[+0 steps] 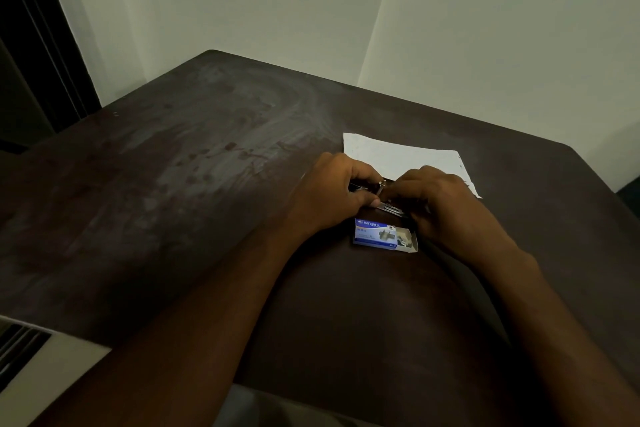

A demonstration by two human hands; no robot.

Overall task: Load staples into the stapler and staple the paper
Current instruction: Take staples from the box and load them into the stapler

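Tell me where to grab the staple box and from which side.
Probably pinch the staple box across its long edges on the closed blue left half, coming from above on the near side. It lies flat on the table, its open end faces right, and the left hand and right hand crowd the far edge, holding the stapler.

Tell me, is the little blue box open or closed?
Open. The blue box has its right end flap out, and small dark bits show inside.

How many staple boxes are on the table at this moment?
1. The blue staple box lies on the table, just nearer than the left hand and right hand, which hold the stapler. The hands may hide another.
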